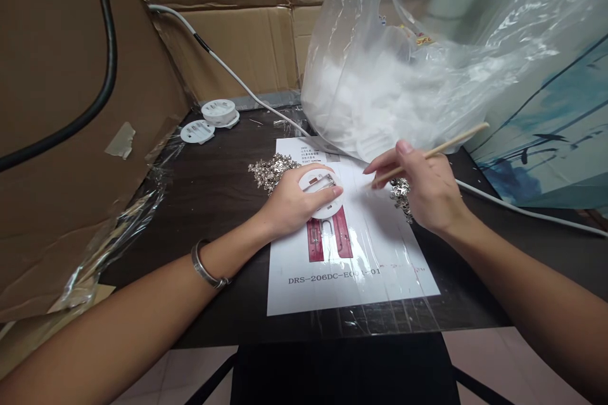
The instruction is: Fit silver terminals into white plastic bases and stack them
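My left hand (295,197) is closed round a round white plastic housing (332,204), its thumb lying across the face. Slots and a small metal piece show in that face. In my right hand (425,186) a thin wooden stick (458,138) is pinched between thumb and fingers, its lower tip pointing toward the housing but apart from it. One pile of small metal clips (268,172) lies beside my left hand. Another pile of metal clips (400,195) sits under my right hand, partly hidden. Beneath both hands is a printed sheet (294,294) with a red picture.
A large clear bag (380,95) of white parts stands at the back right. Several white housings (219,111) lie at the back left. A white cable (237,79) runs behind and under the bag; a black cable (111,44) hangs at left. Cardboard (237,38) walls the table.
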`<state>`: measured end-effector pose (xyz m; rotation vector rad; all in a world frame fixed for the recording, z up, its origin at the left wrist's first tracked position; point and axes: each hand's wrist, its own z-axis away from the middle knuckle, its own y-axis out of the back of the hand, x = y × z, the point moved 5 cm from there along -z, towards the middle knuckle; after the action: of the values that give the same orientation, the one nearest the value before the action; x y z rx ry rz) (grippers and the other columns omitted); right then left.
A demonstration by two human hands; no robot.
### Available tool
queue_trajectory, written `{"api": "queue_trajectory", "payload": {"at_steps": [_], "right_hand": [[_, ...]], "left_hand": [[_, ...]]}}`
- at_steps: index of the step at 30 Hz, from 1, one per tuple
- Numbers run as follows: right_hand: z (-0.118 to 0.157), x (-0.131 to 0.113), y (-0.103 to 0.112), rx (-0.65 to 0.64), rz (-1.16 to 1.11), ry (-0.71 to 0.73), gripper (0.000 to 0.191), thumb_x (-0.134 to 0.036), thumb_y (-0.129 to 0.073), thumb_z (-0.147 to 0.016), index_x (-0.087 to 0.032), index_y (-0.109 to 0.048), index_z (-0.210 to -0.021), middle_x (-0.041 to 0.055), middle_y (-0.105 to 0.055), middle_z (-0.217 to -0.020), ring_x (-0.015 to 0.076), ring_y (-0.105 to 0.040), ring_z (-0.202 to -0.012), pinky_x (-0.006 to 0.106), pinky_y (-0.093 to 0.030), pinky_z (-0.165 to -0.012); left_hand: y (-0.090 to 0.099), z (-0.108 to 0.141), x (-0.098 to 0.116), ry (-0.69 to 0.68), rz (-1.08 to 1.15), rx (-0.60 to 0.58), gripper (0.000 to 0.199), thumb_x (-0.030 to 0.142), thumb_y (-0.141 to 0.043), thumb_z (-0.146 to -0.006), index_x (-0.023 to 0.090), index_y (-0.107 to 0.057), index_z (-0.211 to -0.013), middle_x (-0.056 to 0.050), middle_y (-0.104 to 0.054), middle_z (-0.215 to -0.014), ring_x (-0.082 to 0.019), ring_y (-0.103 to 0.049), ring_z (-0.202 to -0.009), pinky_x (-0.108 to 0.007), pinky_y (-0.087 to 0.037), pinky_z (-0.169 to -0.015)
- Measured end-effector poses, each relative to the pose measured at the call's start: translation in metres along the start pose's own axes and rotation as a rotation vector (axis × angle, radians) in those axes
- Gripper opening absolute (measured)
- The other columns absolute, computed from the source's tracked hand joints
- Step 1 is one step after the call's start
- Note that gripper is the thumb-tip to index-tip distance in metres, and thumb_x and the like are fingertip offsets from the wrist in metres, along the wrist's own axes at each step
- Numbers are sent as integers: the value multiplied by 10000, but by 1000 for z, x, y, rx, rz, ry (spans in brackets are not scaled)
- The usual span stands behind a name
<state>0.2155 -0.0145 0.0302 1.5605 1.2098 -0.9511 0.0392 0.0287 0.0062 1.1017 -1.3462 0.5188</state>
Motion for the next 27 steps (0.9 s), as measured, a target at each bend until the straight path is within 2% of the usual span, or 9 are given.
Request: {"api": "queue_trajectory", "payload": {"at_steps": [3, 7, 17, 23, 27], "right_hand": [[1, 2, -9, -22, -71, -78, 417, -507, -535, -911, -167, -692, -729, 33, -629, -599, 133, -611, -545, 256, -507, -536], [4, 0, -20, -101, -72, -74, 215, -363, -735, -795, -152, -696, -793, 38, -683, -711, 134, -655, -648, 208, -536, -543], [6, 3, -24, -91, 62, 33, 139, -294, -680, -850, -163, -713, -818, 28, -694, -795, 125, -661, -719, 204, -557, -598], [8, 5, -26, -113, 65, 18, 152, -306, -662, -868, -172, -723, -906, 29, -705, -822, 141, -682, -713, 247, -579, -628], [7, 5, -26, -93, 93, 49, 180, -319, -647, -878, -155, -716, -850, 39, -706, -841, 149, -686, -704, 263, -582, -632]], "left_hand": [[-1, 1, 1, 0, 18, -10, 191, 310, -693, -763, 155, -669, -872, -28, -692, -832, -155, -638, -767, -267, -512, -724], [-1, 1, 2, -7, 81, -30, 181, 292, -670, -785, 156, -667, -904, -35, -698, -858, -152, -641, -780, -255, -506, -711], [-2, 2, 5, -31, 51, -42, 139, 226, -622, -789, 154, -661, -902, -31, -691, -862, -150, -634, -791, -265, -500, -729], [-2, 1, 2, 9, 24, -33, 147, 247, -602, -795, 148, -656, -890, -30, -674, -818, -147, -615, -748, -271, -488, -689], [-2, 1, 1, 24, 11, -27, 151, 255, -595, -798, 148, -655, -885, -36, -674, -830, -152, -616, -757, -277, -487, -698]]}}
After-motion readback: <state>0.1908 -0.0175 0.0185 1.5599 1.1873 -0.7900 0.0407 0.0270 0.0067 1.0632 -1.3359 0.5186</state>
